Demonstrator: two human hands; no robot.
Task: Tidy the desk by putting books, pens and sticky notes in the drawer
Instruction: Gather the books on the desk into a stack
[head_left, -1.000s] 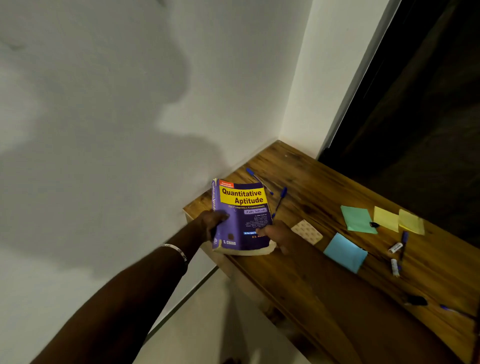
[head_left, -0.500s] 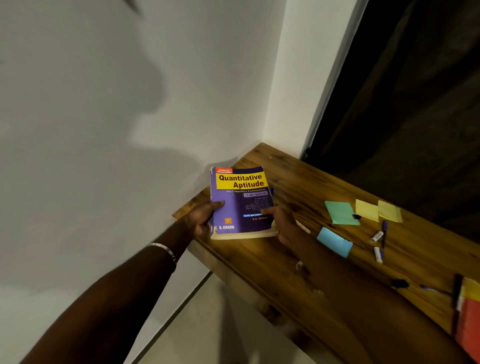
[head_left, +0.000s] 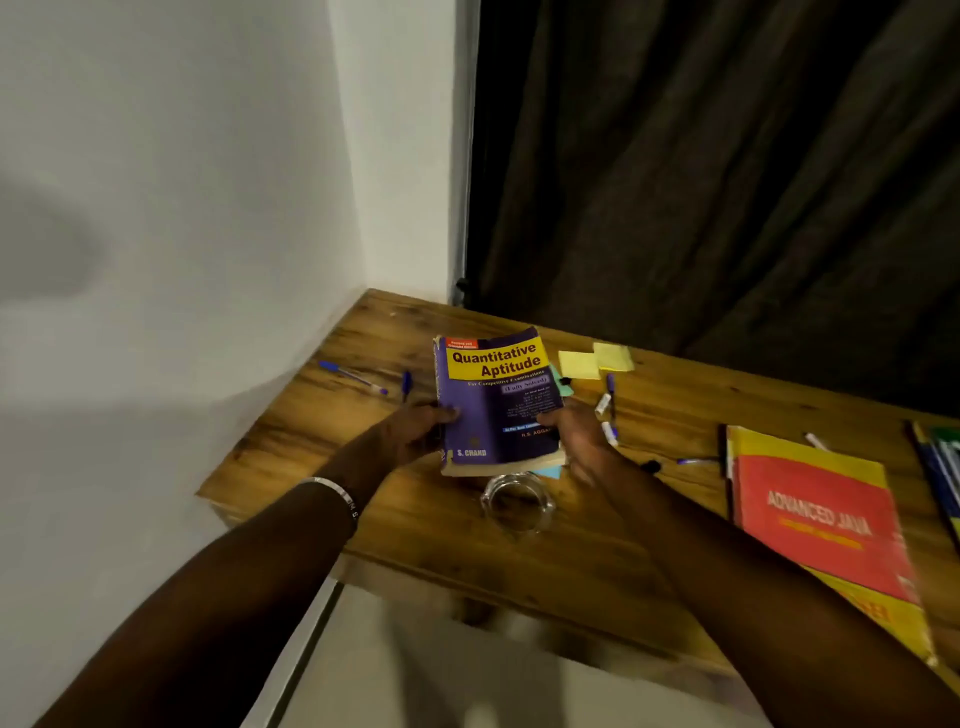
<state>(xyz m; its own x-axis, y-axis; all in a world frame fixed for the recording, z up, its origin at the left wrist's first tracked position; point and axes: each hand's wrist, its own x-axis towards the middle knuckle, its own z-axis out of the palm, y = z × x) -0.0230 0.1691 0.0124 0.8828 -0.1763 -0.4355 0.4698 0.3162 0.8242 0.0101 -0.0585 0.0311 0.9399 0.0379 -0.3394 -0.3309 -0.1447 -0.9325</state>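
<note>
Forearms reach in from the near edge, the left wrist bearing a metal bangle (head_left: 332, 493). Left hand (head_left: 415, 434) and right hand (head_left: 574, 434) each grip one side of the purple book (head_left: 496, 405), held cover-up just above the wooden desk (head_left: 322, 441). A clear glass dish (head_left: 517, 501) sits just before it. A red and yellow book (head_left: 821, 519) lies to the right; blue pens (head_left: 353, 378) and yellow sticky notes (head_left: 595, 361) lie farther back, before a dark curtain (head_left: 727, 166).
</note>
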